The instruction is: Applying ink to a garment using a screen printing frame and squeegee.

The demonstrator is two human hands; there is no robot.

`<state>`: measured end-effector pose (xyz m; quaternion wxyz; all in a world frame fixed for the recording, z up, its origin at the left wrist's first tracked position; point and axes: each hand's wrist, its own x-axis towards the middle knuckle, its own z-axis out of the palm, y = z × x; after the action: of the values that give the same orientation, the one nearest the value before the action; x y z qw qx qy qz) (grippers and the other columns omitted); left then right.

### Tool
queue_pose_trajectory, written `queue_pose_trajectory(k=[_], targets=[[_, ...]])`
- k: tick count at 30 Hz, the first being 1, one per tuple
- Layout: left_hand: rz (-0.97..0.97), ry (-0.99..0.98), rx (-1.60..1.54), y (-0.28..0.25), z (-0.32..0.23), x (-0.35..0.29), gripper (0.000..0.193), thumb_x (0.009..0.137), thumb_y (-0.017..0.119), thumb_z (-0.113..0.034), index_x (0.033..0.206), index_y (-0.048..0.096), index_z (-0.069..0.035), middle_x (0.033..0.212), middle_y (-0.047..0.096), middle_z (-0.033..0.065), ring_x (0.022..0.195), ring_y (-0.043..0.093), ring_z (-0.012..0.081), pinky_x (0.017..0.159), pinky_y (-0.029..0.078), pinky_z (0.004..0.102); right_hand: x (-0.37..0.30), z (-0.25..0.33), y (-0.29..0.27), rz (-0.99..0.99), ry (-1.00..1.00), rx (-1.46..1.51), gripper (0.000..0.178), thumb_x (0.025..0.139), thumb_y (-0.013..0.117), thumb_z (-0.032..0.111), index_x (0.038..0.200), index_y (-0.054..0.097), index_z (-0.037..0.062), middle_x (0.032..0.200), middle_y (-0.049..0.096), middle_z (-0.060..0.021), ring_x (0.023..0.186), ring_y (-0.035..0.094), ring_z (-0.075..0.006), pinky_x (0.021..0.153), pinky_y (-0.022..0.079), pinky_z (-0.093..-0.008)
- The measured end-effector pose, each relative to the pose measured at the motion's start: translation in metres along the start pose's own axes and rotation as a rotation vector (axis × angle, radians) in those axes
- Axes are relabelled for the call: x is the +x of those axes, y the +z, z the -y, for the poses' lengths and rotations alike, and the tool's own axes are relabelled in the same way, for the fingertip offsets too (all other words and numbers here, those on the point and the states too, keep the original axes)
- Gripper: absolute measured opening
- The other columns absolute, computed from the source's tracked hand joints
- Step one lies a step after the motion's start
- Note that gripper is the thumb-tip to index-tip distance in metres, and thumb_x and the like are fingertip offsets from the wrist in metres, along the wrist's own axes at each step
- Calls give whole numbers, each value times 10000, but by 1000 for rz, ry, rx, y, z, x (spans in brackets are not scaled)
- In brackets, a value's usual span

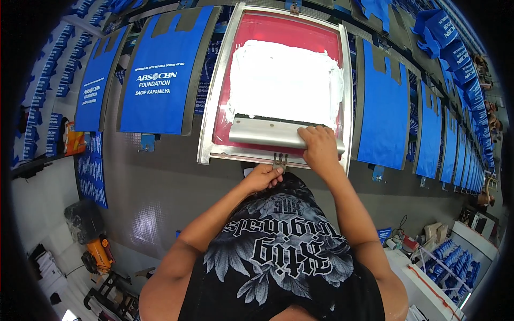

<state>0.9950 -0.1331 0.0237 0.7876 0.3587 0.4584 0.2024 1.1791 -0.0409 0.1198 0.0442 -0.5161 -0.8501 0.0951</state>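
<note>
A screen-printing frame [206,131] with a silver metal rim and red mesh lies in front of me. White ink [286,80] covers much of its mesh in a thick, uneven-edged patch. Across the near end of the mesh rests a wide squeegee [262,132] with a metal holder, its dark blade edge against the ink. My right hand [320,145] grips this holder near its right end, fingers curled over the top. Below the frame's near edge, my left hand [262,177] is closed on a small pronged metal bracket [279,160]. Whatever lies under the frame is hidden.
Blue printed bags lie flat on dark boards either side: one bag [155,107] left, another [381,123] right, with several more rightward. Small blue brackets [148,142] jut from the near board edges. Blue bags hang along the far right. An orange machine [98,255] stands lower left.
</note>
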Motion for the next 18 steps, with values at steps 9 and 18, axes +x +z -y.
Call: queue_pose_trajectory(k=[9, 18], targets=[[-220, -171, 112, -7, 26, 10, 470, 892, 549, -458, 746, 631, -19, 609, 548, 20, 534, 510, 107, 488, 408, 231, 21, -52, 2, -37, 36, 18, 375, 697, 643, 100, 1070, 608, 108, 977, 640, -71, 982, 580, -262, 921, 341, -519], [-857, 557, 1112, -5, -65, -39, 446, 740, 715, -393, 981, 591, -39, 904, 590, 145, 864, 563, 330, 783, 446, 415, 8, -88, 7, 108, 121, 73, 323, 703, 633, 100, 1024, 605, 107, 951, 642, -90, 958, 590, -292, 920, 342, -561]])
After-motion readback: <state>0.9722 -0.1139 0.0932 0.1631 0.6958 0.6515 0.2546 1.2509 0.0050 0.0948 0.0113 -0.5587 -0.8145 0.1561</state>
